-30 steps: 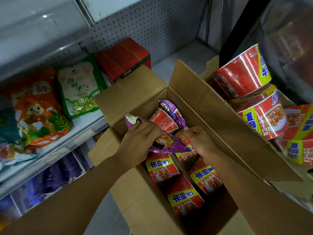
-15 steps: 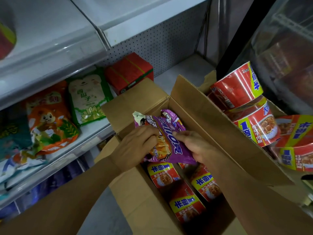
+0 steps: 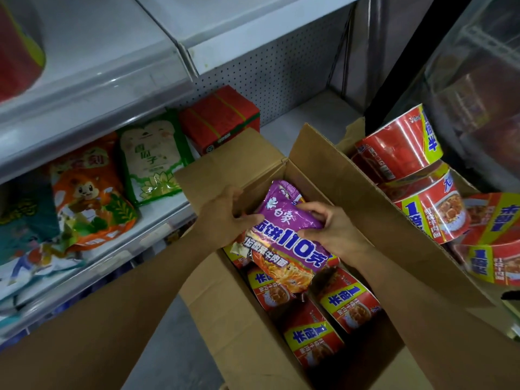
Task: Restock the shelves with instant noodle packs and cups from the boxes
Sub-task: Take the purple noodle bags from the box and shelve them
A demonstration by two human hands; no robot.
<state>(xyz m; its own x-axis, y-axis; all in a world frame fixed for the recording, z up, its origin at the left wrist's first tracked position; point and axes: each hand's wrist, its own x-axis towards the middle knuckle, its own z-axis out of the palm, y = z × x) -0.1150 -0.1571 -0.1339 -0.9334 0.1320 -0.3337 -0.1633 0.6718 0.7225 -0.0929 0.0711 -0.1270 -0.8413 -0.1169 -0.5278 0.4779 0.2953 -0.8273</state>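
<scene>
Two bare forearms reach forward from the near edge into an open brown cardboard box with raised corrugated flaps. Inside its near part lie several round red noodle cups with yellow and blue labels, glossy and packed on their sides. Just above them, both hands hold a purple noodle pack, a flat, crinkly plastic pouch with bold white lettering and an orange picture of noodles. The left hand grips the pack's left edge, its fingers curled round it. The right hand pinches the pack's right edge between thumb and curled fingers. To the right of the box, more red cups are stacked, shiny in plastic film. To the left, a pale metal shelf carries soft snack bags, one orange and one green and white, and farther back a red carton against a perforated white back panel.
</scene>
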